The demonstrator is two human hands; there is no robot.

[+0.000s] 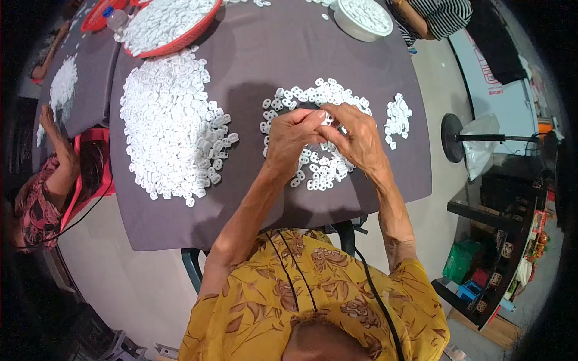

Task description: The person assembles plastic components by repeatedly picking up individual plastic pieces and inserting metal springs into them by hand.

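Observation:
Over the table my left hand (288,139) and my right hand (360,135) meet, fingers bent and thumbs close together. A small white plastic piece with two holes (327,118) shows between the fingertips of both hands. The fingers cover most of it, and I cannot tell whether a second piece is with it. Around and below the hands lies a loose ring of the same white two-holed pieces (328,91). A big heap of white pieces (165,129) spreads to the left of my left hand. To the right of my right hand sits a small pile of pieces (397,118).
A red basket (208,21) full of white pieces stands at the far left, a white bowl (355,33) of them at the far right. Grey cloth (247,198) covers the table. Other people sit at the left and far right. A dark shelf (494,219) stands right.

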